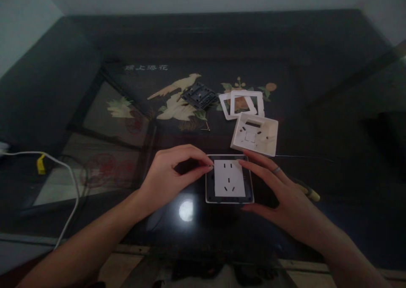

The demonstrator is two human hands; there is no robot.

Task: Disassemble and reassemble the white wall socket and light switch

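A wall socket [229, 180] with a white slotted face and dark surround lies flat on the glossy black table in front of me. At its upper left edge, my left hand [180, 169] pinches what looks like a small screw between thumb and forefinger; the fingertips mostly hide it. My right hand [274, 184], with a ring on one finger, grips the socket's right side. Its forefinger touches the white face's upper right corner, and the thumb is by the lower right edge. Just beyond the socket stands a white open back box [269, 135].
Two white frames [260, 104] overlap behind the box. Left of them lies a dark plastic plate [199, 95], with loose screws [207, 127] nearer me. A yellowish tool handle [312, 194] shows beside my right hand. A white cable [74, 182] with a yellow tag runs along the left.
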